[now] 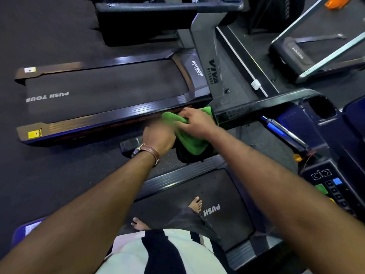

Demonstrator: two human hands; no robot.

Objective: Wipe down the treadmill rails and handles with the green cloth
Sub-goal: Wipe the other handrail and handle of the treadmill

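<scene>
The green cloth (189, 140) is bunched between both hands over the end of the black treadmill handrail (246, 108), which runs right toward the console (325, 175). My right hand (197, 122) grips the cloth from above, fingers curled over its top edge. My left hand (158, 140), with a brown watch strap on the wrist, holds the cloth's left side; its fingers are blurred and partly hidden. The handle end under the cloth is hidden.
I stand barefoot on a treadmill belt (227, 194) marked PUSH. A second treadmill (106, 95) lies to the left, its upright (209, 62) rising beside the handrail. A third machine (308, 54) sits at the upper right. Dark floor (49, 175) surrounds them.
</scene>
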